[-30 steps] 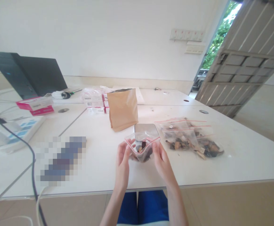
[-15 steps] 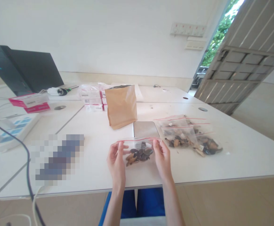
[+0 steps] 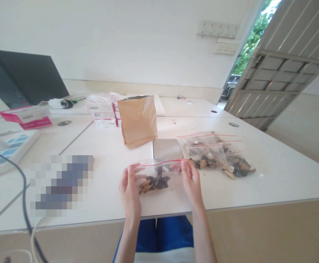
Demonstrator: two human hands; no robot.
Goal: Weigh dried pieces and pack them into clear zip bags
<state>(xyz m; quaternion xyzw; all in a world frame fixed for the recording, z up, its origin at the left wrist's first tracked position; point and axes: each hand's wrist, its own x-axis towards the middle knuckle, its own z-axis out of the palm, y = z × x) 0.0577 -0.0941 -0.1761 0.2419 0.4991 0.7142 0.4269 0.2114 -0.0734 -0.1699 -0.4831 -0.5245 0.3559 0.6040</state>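
A clear zip-seal bag [image 3: 155, 178] with a red-lined mouth is held upright over the white table [image 3: 285, 182], close to its front edge [image 3: 244, 206]; whether the bag touches the surface cannot be told; dark and tan dried pieces [image 3: 154, 184] are gathered in its lower part. The left hand [image 3: 130, 191] grips the bag's left side and the right hand [image 3: 191, 179] its right side; each grip is a narrow pinch on the film, and the hands are set the bag's width apart; the mouth appears to be kept straight by this spread. A flat metal-topped scale [image 3: 167, 148] is placed at 12 o'clock, just beyond the bag; two filled zip-seal bags [image 3: 207, 153] are laid at 2 o'clock, overlapping one another; a kraft paper pouch [image 3: 137, 120] stands at 11 o'clock. Open table is left at 3 o'clock and 9 o'clock, though a pixelated patch [image 3: 62, 184] hides the surface at 9 o'clock; little room is left toward 6 o'clock.
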